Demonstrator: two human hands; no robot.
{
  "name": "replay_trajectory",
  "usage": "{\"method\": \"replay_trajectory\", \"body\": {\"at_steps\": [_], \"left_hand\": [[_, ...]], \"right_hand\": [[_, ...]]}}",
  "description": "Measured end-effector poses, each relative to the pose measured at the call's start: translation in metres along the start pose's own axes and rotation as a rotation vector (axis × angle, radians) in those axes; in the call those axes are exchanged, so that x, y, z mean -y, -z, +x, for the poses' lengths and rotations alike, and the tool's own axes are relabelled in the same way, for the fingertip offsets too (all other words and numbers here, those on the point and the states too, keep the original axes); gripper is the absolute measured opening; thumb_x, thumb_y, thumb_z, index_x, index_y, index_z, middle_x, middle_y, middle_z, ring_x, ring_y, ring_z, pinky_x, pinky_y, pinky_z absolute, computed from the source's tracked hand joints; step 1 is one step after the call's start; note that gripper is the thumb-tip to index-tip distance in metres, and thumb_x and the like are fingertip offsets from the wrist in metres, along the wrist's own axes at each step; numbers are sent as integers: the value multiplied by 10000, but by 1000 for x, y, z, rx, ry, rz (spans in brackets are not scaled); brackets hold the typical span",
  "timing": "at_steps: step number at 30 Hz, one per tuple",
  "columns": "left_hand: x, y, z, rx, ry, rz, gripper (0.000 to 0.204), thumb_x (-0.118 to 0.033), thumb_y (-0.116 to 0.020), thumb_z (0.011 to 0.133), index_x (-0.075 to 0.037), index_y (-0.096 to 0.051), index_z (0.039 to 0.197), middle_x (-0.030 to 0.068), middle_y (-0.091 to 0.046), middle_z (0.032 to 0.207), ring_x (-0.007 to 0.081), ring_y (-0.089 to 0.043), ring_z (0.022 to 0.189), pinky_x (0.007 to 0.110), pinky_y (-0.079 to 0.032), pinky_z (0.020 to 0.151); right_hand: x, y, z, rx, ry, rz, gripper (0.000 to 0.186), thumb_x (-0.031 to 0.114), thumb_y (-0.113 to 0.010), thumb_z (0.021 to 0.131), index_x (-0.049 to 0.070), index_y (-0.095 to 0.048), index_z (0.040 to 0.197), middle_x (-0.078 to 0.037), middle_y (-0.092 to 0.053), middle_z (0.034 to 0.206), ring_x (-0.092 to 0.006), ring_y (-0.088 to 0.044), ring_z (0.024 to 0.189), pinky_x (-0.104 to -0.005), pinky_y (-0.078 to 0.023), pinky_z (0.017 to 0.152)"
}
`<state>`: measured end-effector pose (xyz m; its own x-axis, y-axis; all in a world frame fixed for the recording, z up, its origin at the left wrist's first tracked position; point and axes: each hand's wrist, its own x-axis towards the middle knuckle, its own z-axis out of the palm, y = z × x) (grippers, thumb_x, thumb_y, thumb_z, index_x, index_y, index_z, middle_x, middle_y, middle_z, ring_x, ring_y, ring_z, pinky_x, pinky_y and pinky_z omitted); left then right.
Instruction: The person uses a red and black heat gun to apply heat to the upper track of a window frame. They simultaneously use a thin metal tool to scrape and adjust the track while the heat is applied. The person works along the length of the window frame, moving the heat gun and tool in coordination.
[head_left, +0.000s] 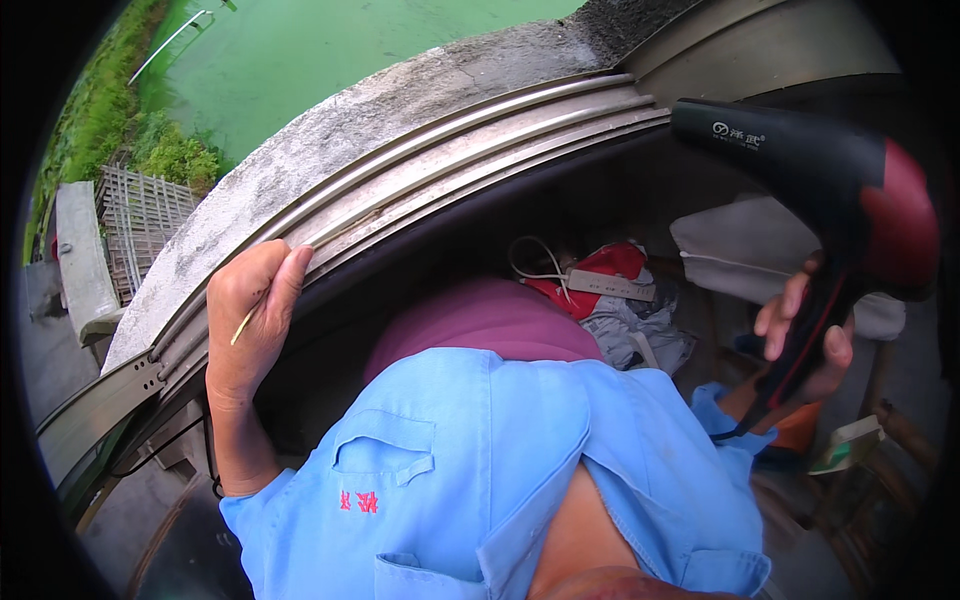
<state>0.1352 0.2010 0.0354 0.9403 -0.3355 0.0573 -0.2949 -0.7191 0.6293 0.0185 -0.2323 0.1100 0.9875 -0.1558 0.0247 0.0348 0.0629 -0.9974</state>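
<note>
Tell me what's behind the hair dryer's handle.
Pale material shows on both sides of the hair dryer, near its handle. Whether it is one piece cannot be seen, because the dryer and the right hand cover the middle.

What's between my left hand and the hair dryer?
In the head view, a ridged metal track stretches between your left hand and the hair dryer.

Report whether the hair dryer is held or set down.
Held: the right hand grips the hair dryer around its handle. Whether it is running, I cannot tell.
</note>
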Motion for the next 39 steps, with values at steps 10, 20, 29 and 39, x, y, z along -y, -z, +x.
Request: {"method": "replay_trajectory", "body": {"at_steps": [10, 20, 29, 39], "left_hand": [[-65, -77, 90, -168, -488, 160, 284, -220, -600, 872, -56, -534, 650, 108, -521, 595, 305, -560, 589, 405, -427, 529], [-95, -122, 130, -88, -405, 60, 350, -308, -551, 892, -52, -578, 653, 144, -598, 639, 355, -598, 645, 457, -470, 574], [-50, -30, 75, 115, -242, 96, 304, -208, -612, 856, -23, -516, 635, 150, -504, 594, 344, -528, 580, 410, -390, 524], [-71, -87, 99, -106, -418, 76, 286, -233, -589, 867, -58, -534, 648, 116, -575, 635, 327, -581, 626, 423, -437, 533]], "right_hand": [[15, -56, 30, -106, -63, -354, 678, 317, -591, 679, -156, -417, 1131, -182, -560, 804, -165, -553, 527, -293, -499, 603], [23, -46, 30, -103, -55, -355, 705, 308, -570, 676, -172, -391, 1161, -183, -556, 812, -163, -549, 523, -294, -506, 612], [30, -29, 20, -119, -59, -334, 727, 317, -593, 673, -187, -381, 1153, -190, -556, 805, -170, -567, 530, -297, -519, 609], [40, -43, 22, -126, 3, -428, 768, 364, -620, 713, -194, -368, 1176, -186, -558, 812, -149, -553, 495, -253, -522, 568]]}}
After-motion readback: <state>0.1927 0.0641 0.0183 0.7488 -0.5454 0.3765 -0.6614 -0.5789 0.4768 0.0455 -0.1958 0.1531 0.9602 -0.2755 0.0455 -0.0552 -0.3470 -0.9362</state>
